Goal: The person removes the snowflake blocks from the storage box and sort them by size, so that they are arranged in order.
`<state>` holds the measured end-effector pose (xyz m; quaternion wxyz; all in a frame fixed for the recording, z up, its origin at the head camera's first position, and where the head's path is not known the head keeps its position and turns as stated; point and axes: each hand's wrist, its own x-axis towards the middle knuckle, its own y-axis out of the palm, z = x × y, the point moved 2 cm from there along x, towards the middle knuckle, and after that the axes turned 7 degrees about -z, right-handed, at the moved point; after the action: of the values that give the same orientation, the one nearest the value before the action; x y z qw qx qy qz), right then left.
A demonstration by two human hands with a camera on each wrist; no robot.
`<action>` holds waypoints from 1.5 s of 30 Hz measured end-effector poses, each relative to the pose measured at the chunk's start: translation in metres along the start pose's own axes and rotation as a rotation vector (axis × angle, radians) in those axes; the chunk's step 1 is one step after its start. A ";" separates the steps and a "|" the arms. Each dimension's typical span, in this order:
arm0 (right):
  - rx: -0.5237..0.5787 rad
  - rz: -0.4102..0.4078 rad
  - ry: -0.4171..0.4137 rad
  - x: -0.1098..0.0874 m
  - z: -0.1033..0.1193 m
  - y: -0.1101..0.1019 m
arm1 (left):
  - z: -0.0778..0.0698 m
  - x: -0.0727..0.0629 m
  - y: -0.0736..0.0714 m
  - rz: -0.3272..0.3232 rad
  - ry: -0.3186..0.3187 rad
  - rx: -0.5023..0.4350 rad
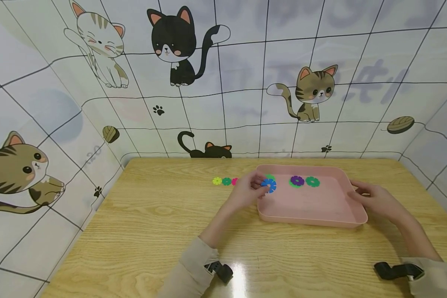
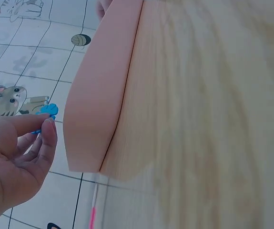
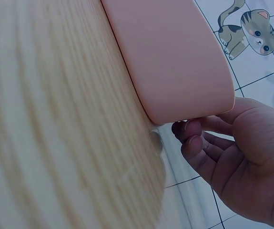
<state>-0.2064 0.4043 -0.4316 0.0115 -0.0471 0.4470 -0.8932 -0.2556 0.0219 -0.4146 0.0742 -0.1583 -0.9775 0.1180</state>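
Observation:
My left hand [image 1: 247, 191] pinches a blue snowflake-shaped plastic disc [image 1: 270, 186] between thumb and fingers, over the left end of a pink tray [image 1: 305, 205]. In the left wrist view the blue disc [image 2: 51, 109] shows at the fingertips, beside the tray's outer wall. A light green disc [image 1: 270, 177] is partly hidden behind the blue one. Farther right in the tray lie a purple disc [image 1: 297, 180], overlapping another light green one, and a dark green disc [image 1: 313, 181]. My right hand [image 1: 376, 200] grips the tray's right rim, thumb over the edge and fingers outside.
Left of the tray, a yellow disc [image 1: 217, 181], a green disc [image 1: 227, 181] and a pink disc [image 1: 234, 181] lie in a row on the wooden table [image 1: 152, 231]; my left hand may hide more. A cat-print wall covering [image 1: 242, 103] stands behind the table.

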 end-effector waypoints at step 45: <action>0.015 0.000 -0.001 -0.002 0.001 0.000 | 0.043 -0.009 -0.128 -0.351 -0.102 0.038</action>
<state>-0.2044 0.4037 -0.4312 0.0120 -0.0475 0.4401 -0.8966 -0.2921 -0.1086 -0.4247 0.0468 0.0224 -0.9902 0.1297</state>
